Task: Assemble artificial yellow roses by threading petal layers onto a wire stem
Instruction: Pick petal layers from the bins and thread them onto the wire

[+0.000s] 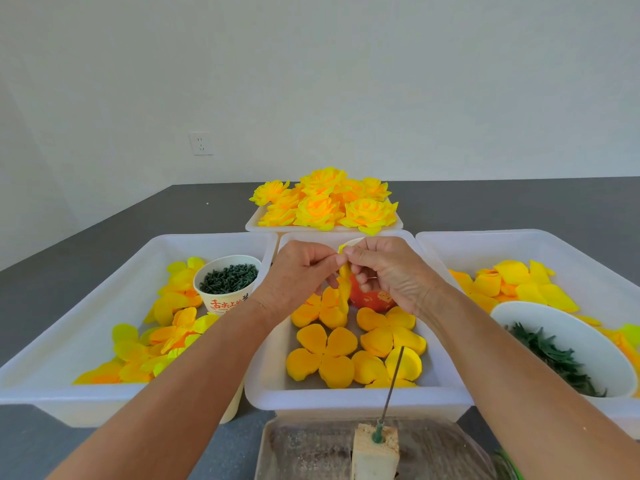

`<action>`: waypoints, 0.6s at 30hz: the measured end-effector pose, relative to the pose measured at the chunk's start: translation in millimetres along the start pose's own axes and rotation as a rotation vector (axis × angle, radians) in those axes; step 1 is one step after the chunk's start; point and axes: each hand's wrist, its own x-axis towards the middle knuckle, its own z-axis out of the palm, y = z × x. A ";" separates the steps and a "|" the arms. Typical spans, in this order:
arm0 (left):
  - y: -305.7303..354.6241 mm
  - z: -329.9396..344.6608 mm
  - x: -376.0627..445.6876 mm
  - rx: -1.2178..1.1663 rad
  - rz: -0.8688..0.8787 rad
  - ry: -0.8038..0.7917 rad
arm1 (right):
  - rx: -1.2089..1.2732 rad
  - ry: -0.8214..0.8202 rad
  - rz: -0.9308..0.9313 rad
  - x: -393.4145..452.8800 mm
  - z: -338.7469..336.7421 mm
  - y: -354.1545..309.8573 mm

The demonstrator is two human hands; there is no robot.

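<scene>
Item: petal layer (343,285), yellow, held above the middle tray (360,398). We see it pinched at its top between both hands, hanging down limp. Left hand (301,271): grip closed on the layer, thumb and forefinger meeting at its upper edge. Right hand (388,271): grip likewise closed on the layer, fingertips touching those of the left.

Wire stem (393,382): upright, slightly tilted, set in a foam block (375,452) at the near edge of the tabletop (52,441).

Middle tray: flat orange-yellow petal layers, a red cup (372,301) behind the hands.

Left tray (86,296): loose petals, a paper cup (227,284) of dark green pieces.

Right tray (519,244): petals, a white bowl (561,344) of green leaves.

Far tray (254,225): we count several finished roses (323,206), heaped.
</scene>
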 end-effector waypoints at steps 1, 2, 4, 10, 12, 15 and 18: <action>0.0 -0.1 -0.1 0.003 -0.003 -0.012 | -0.018 0.000 0.000 -0.1 0.2 0.3; 0.1 -0.1 -0.4 0.007 -0.004 -0.026 | -0.031 0.000 -0.001 -0.2 0.3 0.6; 0.9 -0.5 -0.8 0.012 0.001 -0.044 | -0.043 -0.003 -0.006 -0.9 0.0 0.6; 1.6 -2.0 0.1 0.031 0.007 -0.057 | -0.053 -0.025 -0.017 -3.3 0.6 -2.2; 1.3 -1.9 0.3 0.020 0.000 -0.055 | -0.057 -0.028 -0.021 -3.5 0.8 -2.3; 1.1 -2.2 0.7 -0.016 -0.006 -0.054 | -0.075 -0.026 -0.045 -4.4 1.3 -2.0; 1.4 -2.7 0.3 -0.042 -0.015 -0.069 | -0.095 -0.022 -0.070 -4.0 2.0 -0.7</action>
